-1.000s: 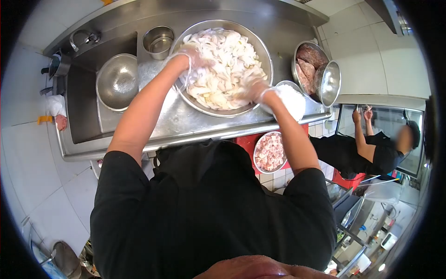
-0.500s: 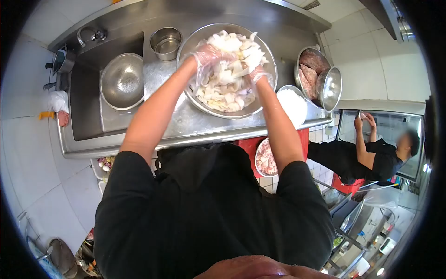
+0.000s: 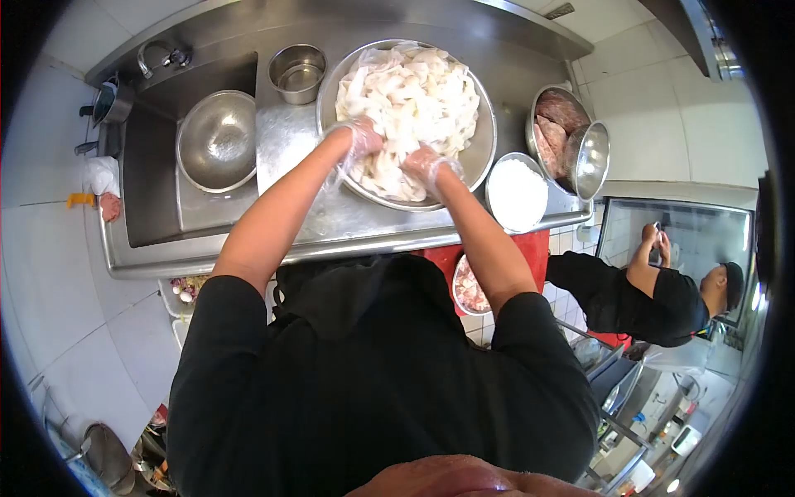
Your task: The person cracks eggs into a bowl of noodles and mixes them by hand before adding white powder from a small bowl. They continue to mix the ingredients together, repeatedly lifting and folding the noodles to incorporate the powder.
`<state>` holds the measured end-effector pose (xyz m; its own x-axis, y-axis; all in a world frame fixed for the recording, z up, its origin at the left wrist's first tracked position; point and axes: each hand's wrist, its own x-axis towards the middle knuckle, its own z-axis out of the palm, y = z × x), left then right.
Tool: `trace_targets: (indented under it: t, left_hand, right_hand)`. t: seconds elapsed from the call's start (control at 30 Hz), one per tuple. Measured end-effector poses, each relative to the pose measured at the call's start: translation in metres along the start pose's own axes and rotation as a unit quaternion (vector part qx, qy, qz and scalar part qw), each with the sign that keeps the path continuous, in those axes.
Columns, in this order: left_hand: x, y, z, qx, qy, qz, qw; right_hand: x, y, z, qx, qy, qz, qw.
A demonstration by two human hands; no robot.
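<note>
A wide steel bowl (image 3: 489, 124) holds a heaped pile of pale, limp food strips (image 3: 422, 91), raw-looking and glossy, of a kind I cannot tell. Both my hands wear loose clear plastic gloves and work in the pile's near side. My left hand (image 3: 361, 139) is curled into the strips at the bowl's left, its fingertips buried. Close beside it, my right hand (image 3: 424, 162) grips into the strips near the front rim, fingers bent and partly hidden.
Left are a sink with a steel bowl (image 3: 217, 142) and a small steel pot (image 3: 297, 74). Right are a tub of white stuff (image 3: 517, 195) and a bowl of raw meat (image 3: 553, 124). More meat (image 3: 470, 286) sits below the counter edge. A person (image 3: 654, 290) stands at right.
My hands have come down and toward me from the lifted strips to the bowl's near side. The strips now form a heap toward the far side. The person at right has shifted.
</note>
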<state>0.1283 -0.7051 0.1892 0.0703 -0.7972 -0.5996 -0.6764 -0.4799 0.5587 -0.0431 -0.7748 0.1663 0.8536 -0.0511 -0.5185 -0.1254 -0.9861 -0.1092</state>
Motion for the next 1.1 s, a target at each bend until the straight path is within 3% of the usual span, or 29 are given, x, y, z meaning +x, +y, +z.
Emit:
trace_targets:
  t: [0.03, 0.07, 0.1, 0.17, 0.23, 0.27, 0.3, 0.33, 0.4, 0.43, 0.47, 0.5, 0.53, 0.6, 0.63, 0.67, 0.73, 0.77, 0.8, 0.83, 0.93, 0.97, 1.0, 1.03, 1.07, 1.1]
  left_hand:
    - [0.014, -0.014, 0.005, -0.140, 0.026, 0.008, 0.990]
    - [0.007, -0.011, 0.002, -0.187, 0.066, 0.009, 0.980]
    - [0.000, -0.008, -0.002, -0.233, 0.108, 0.011, 0.966]
    - [0.000, -0.009, -0.007, -0.312, 0.164, 0.049, 0.935]
    - [0.015, -0.011, -0.013, -0.344, 0.181, 0.156, 0.908]
    - [0.018, -0.009, -0.014, -0.359, 0.187, 0.209, 0.890]
    - [0.002, 0.006, -0.022, -0.359, 0.214, 0.249, 0.873]
    - [-0.024, 0.026, -0.035, -0.286, 0.188, 0.205, 0.917]
    - [-0.079, 0.058, -0.055, -0.133, 0.133, 0.111, 0.976]
    - [-0.093, 0.063, -0.050, 0.031, 0.147, 0.049, 0.987]
    - [-0.091, 0.061, -0.035, 0.149, 0.095, 0.034, 0.984]
    - [-0.081, 0.054, -0.015, 0.264, 0.042, 0.018, 0.963]
    - [-0.070, 0.046, 0.008, 0.320, -0.013, 0.030, 0.947]
    - [-0.080, 0.058, 0.016, 0.252, -0.034, 0.023, 0.967]
    - [-0.072, 0.057, 0.022, 0.197, -0.036, 0.024, 0.980]
    - [-0.066, 0.056, 0.028, 0.140, -0.038, 0.026, 0.989]
    - [-0.035, 0.046, 0.034, 0.020, -0.016, 0.064, 0.998]
    - [-0.008, 0.029, 0.039, -0.062, -0.023, 0.074, 0.995]
    - [0.006, 0.020, 0.040, -0.140, -0.030, 0.085, 0.986]
    - [0.000, 0.024, 0.032, -0.095, 0.045, 0.124, 0.987]
    - [0.032, -0.001, 0.038, -0.260, 0.041, 0.156, 0.952]
    - [0.028, -0.001, 0.035, -0.312, 0.040, 0.158, 0.936]
    - [0.031, 0.001, 0.027, -0.122, 0.085, 0.212, 0.966]
    - [0.039, 0.002, 0.017, 0.072, 0.127, 0.258, 0.955]
    - [0.037, 0.007, 0.010, 0.263, 0.163, 0.294, 0.904]
    - [0.034, 0.012, 0.010, -0.016, 0.231, 0.219, 0.948]
  right_hand:
    - [0.008, -0.008, 0.000, 0.167, 0.047, 0.128, 0.976]
    - [0.018, -0.015, 0.002, 0.327, 0.093, 0.250, 0.906]
    - [0.023, -0.015, 0.002, 0.471, 0.139, 0.358, 0.794]
    - [0.028, 0.000, 0.001, 0.378, 0.251, 0.325, 0.830]
    - [0.003, 0.000, -0.023, 0.287, 0.343, 0.309, 0.839]
    - [-0.005, 0.021, -0.032, 0.240, 0.325, 0.217, 0.888]
    - [-0.017, 0.032, -0.047, 0.210, 0.273, 0.236, 0.909]
    - [-0.029, 0.038, -0.068, 0.110, 0.226, 0.261, 0.932]
    - [-0.056, 0.039, -0.102, 0.063, 0.161, 0.219, 0.960]
    - [-0.064, 0.041, -0.109, 0.055, 0.117, 0.217, 0.968]
    - [-0.071, 0.045, -0.111, 0.047, 0.073, 0.215, 0.973]
    - [-0.071, 0.059, -0.091, 0.120, 0.175, 0.161, 0.964]
    - [-0.062, 0.070, -0.071, 0.013, 0.075, 0.160, 0.984]
    - [-0.034, 0.094, -0.026, -0.204, -0.127, 0.148, 0.959]
    - [-0.016, 0.112, 0.011, 0.007, -0.055, 0.204, 0.977]
    - [0.000, 0.128, 0.052, 0.218, 0.018, 0.250, 0.943]
    - [-0.006, 0.113, 0.055, 0.533, 0.136, 0.321, 0.770]
    - [-0.028, 0.061, 0.016, 0.636, 0.181, 0.350, 0.663]
    - [-0.027, 0.058, 0.019, 0.708, 0.197, 0.339, 0.587]
    - [-0.026, 0.055, 0.021, 0.770, 0.213, 0.328, 0.503]
    - [0.002, 0.085, 0.032, 0.642, 0.127, 0.231, 0.720]
    - [-0.008, 0.057, 0.002, 0.723, 0.180, 0.208, 0.634]
    - [-0.013, 0.045, -0.018, 0.752, 0.206, 0.191, 0.597]
    - [-0.018, 0.037, -0.033, 0.778, 0.233, 0.174, 0.558]
    - [-0.025, 0.032, -0.043, 0.801, 0.259, 0.157, 0.516]
    - [-0.031, 0.040, -0.054, 0.700, 0.281, 0.214, 0.620]
